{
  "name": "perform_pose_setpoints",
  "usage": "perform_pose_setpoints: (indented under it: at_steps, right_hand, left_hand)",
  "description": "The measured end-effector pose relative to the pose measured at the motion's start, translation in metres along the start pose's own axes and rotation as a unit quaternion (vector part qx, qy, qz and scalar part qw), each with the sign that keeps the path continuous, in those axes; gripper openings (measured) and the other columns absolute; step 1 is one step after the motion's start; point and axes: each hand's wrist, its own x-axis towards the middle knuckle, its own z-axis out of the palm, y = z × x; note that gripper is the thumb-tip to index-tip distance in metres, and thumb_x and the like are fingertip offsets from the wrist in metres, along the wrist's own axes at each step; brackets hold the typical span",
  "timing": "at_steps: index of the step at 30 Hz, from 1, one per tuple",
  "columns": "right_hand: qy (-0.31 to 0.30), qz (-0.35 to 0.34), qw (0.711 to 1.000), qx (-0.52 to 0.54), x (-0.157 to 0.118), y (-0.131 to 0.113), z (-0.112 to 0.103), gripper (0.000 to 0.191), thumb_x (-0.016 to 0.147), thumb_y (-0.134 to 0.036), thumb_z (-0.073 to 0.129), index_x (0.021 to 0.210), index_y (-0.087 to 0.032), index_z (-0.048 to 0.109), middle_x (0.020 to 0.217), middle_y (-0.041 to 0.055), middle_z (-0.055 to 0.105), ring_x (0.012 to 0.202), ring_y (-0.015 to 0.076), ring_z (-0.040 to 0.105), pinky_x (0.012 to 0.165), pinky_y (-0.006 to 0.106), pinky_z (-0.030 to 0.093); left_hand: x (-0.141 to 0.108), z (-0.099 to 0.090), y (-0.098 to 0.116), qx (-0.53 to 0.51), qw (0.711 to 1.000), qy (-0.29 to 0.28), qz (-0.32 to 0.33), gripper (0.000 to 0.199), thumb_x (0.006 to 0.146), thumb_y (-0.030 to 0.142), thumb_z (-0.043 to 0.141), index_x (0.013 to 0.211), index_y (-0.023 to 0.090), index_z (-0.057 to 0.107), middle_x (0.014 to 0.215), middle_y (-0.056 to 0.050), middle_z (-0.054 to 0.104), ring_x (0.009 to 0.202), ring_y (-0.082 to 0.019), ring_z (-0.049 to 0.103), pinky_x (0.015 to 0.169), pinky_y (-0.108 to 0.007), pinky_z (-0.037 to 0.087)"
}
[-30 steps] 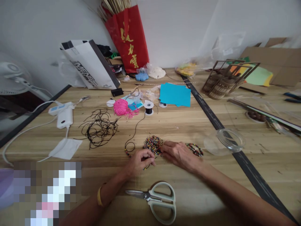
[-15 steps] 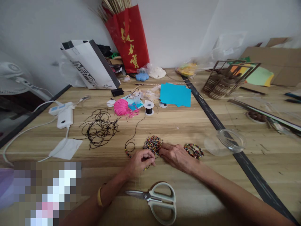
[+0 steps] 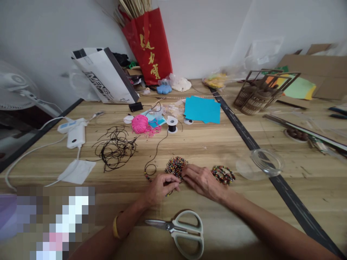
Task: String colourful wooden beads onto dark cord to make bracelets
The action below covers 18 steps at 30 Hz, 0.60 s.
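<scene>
Down at the near edge of the wooden surface (image 3: pixel 244 202), both hands met beside the pile of coloured beads (image 3: pixel 176 165). The left hand (image 3: pixel 158 188) was curled narrow, fingertips pinched on the black cord (image 3: pixel 155 153), a few beads already strung on it beside the knuckles. The right hand (image 3: pixel 202 180) lay flatter, fingers reaching into the edge of the pile; whether it had a bead pinched, I couldn't tell. By my reading the stringing step was under way, and the next move would call for one bead picked out cleanly and its hole lined up with the cord end, a fine bit of pinching.

Just right of that hand lay a finished bead bracelet (image 3: pixel 223 174), with a clear lid (image 3: pixel 267 161) beyond it. Scissors (image 3: pixel 181 230) sat near the forearms, shut. The cord ran up to its spool (image 3: pixel 171 124), and a loose tangle of cord (image 3: pixel 115 146) lay to the left.

The cord tip was hidden under the fingers, and a blurred block covered the lower left.
</scene>
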Motion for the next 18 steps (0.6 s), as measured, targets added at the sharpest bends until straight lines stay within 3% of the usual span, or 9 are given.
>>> perform_pose_setpoints:
  at_steps: [7, 18]
  right_hand:
    - [0.088, -0.015, 0.988, 0.123, -0.005, 0.006, 0.019, 0.008, 0.093, -0.015, 0.048, 0.092, -0.018, 0.056, 0.087, 0.0076, 0.064, 0.082, 0.0168, 0.060, 0.074, 0.028, 0.049]
    - [0.084, 0.007, 0.976, 0.203, -0.002, 0.005, 0.014, 0.006, 0.090, -0.016, 0.054, 0.089, -0.015, 0.060, 0.084, 0.0081, 0.065, 0.077, 0.0156, 0.060, 0.070, 0.027, 0.049]
  left_hand:
    - [0.001, 0.000, 0.001, -0.029, 1.000, 0.008, -0.002, 0.018, 0.078, 0.029, 0.059, 0.078, 0.012, 0.064, 0.068, -0.006, 0.069, 0.059, -0.011, 0.056, 0.058, -0.021, 0.042]
    - [0.003, 0.001, -0.005, -0.047, 0.999, 0.008, 0.006, 0.022, 0.078, 0.033, 0.061, 0.075, 0.012, 0.061, 0.064, -0.003, 0.063, 0.056, -0.010, 0.052, 0.054, -0.020, 0.039]
